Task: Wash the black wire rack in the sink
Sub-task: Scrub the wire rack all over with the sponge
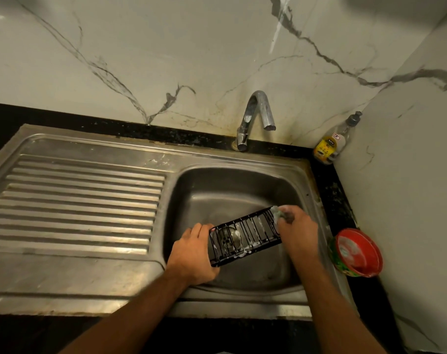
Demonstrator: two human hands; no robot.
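Head view, mid-wash. Nearest, the left hand (194,254) is gripping the near-left end of the wire rack (245,237), fingers curled round its frame, holding it tilted above the bowl of the sink (304,200), over the drain (230,238), which is showing through the bars. To its right, the right hand (297,229) is pinching a pale green sponge (278,215) and pressing it against the rack's far-right end. White suds are clinging to the bars and lower rail, so soaping is judged to be well under way, with scrubbing now reaching the end panel. Just right of the bowl, a red tub (357,252) of what is probably dish soap is sitting open on the dark counter. To the left, the ribbed draining board (76,200) is lying bare. Farther back, the tap (255,116) is not running, so rinsing is judged as remaining, then setting the rack to drain. In the far right corner, a pump bottle (334,141) is standing against the marble wall (191,47).
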